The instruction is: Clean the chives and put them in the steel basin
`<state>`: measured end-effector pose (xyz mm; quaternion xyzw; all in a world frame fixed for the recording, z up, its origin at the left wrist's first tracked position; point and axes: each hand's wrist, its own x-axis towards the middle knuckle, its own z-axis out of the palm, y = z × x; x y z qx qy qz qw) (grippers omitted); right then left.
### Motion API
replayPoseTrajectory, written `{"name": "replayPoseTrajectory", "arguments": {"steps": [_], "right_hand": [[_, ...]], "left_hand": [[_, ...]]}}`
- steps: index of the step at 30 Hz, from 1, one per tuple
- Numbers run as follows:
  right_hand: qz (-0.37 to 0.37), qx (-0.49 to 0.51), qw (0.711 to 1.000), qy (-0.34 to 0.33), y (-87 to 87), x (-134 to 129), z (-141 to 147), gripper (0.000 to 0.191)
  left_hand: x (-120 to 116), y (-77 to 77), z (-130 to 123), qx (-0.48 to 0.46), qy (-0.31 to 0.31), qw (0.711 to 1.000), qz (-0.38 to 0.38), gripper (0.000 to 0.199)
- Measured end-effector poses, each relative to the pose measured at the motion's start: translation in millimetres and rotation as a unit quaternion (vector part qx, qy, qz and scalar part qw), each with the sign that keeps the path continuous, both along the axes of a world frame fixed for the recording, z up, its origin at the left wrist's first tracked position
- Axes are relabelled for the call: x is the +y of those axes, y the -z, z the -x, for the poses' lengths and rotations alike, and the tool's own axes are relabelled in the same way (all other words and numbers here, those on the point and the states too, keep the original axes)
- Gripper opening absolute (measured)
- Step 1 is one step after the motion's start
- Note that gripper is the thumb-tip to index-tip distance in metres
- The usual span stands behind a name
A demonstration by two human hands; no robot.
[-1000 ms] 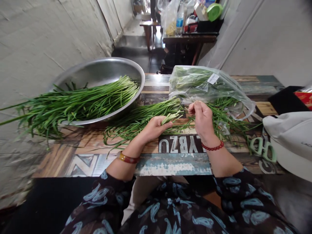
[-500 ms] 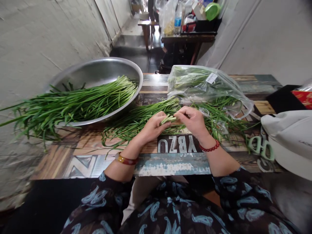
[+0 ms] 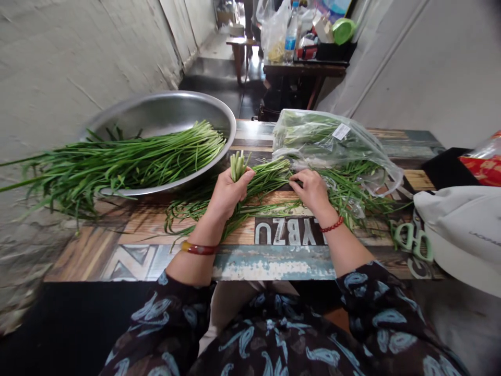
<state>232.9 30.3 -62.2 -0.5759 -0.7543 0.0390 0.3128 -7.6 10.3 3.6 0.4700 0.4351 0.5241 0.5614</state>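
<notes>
My left hand [image 3: 229, 194] is closed around a small bunch of green stems [image 3: 238, 166], its pale cut ends pointing up. To the right, my right hand [image 3: 312, 191] has its thumb and forefinger pinched at the ends of a loose pile of stems [image 3: 270, 175] on the table; what lies between the fingertips is too small to make out. A large metal basin [image 3: 168, 104] on the left holds a thick heap of long greens [image 3: 156, 159], whose leaves hang over its rim. Behind my right hand lies a clear plastic bag [image 3: 329, 130] with more greens inside.
Green-handled scissors [image 3: 410, 240] and a pale cap [image 3: 465, 235] lie at the right of the wooden table [image 3: 274, 263]. Loose greens [image 3: 352, 183] spread beside the bag. A second table [image 3: 305, 68] with a bottle stands farther back.
My left hand has moved left, away from my right hand, and turned the bunch upright. My right hand has parted from the bunch and moved slightly right.
</notes>
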Motion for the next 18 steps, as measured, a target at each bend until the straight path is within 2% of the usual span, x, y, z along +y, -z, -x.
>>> {"name": "replayPoseTrajectory", "arguments": {"steps": [3, 5, 8, 10, 12, 14, 18], "right_hand": [[0.007, 0.039, 0.999, 0.002, -0.7, 1, 1, 0.011], [0.019, 0.142, 0.99, -0.003, -2.8, 1, 2, 0.011], [0.054, 0.316, 0.947, -0.002, -8.6, -2, 5, 0.018], [0.072, 0.386, 0.919, -0.013, -14.0, -7, 8, 0.024], [0.078, 0.423, 0.902, -0.032, -20.1, -13, 10, 0.028], [0.075, 0.435, 0.896, -0.05, -26.1, -18, 12, 0.03], [0.051, 0.393, 0.915, -0.079, -36.9, -28, 16, 0.034]], "left_hand": [[-2, 2.7, -3, -0.003, 0.035, 0.999, 0.007, 0.035], [-3, 4.7, -3, -0.005, 0.045, 0.999, 0.008, 0.036], [-2, 8.6, -3, -0.003, 0.053, 0.999, 0.008, 0.038], [-1, 11.3, -2, 0.007, 0.052, 0.999, -0.006, 0.038], [0, 13.4, -2, 0.014, 0.042, 0.999, -0.028, 0.037], [0, 13.9, -2, 0.017, 0.035, 0.998, -0.045, 0.037], [-5, 9.9, -4, 0.043, 0.065, 0.996, -0.041, 0.039]]}}
